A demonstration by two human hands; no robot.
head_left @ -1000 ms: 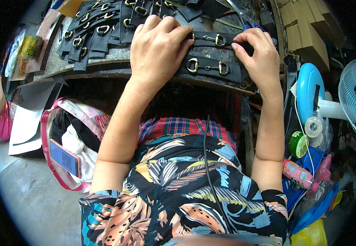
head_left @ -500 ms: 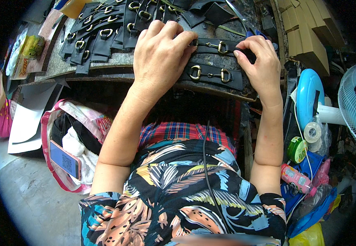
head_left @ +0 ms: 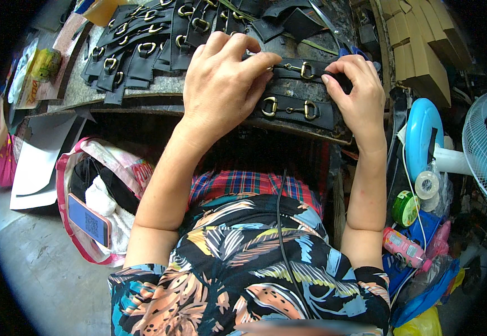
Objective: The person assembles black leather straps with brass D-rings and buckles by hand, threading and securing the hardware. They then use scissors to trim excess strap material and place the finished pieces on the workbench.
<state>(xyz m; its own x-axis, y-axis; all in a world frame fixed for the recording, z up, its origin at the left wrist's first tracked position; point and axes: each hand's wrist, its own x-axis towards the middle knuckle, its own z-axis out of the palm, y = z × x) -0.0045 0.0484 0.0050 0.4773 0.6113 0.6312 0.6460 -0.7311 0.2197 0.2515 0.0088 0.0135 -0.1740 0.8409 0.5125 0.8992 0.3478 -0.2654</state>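
Note:
A black leather strap (head_left: 289,68) with a brass snaffle-bit fitting lies across the dark work table, stretched between my two hands. Its left end is pinched by my left hand (head_left: 221,89), whose thumb and forefinger come together over the leather and hide part of the fitting. At the right end, my right hand (head_left: 361,95) grips the strap between curled fingers and thumb. Just nearer to me, along the table's front edge, a second black strap (head_left: 295,110) with the same brass fitting lies flat, touched by neither hand.
Several more black straps with brass rings (head_left: 142,50) are piled on the table's left. Scissors (head_left: 333,28) and loose black leather pieces (head_left: 302,23) lie at the back. To the right stand cardboard boxes (head_left: 420,61) and a fan (head_left: 481,148). A bag holding a phone (head_left: 89,220) sits lower left.
My left thumb and forefinger have shifted slightly to the right along the strap. My right hand keeps its grip with little movement. The whole view has dipped a little.

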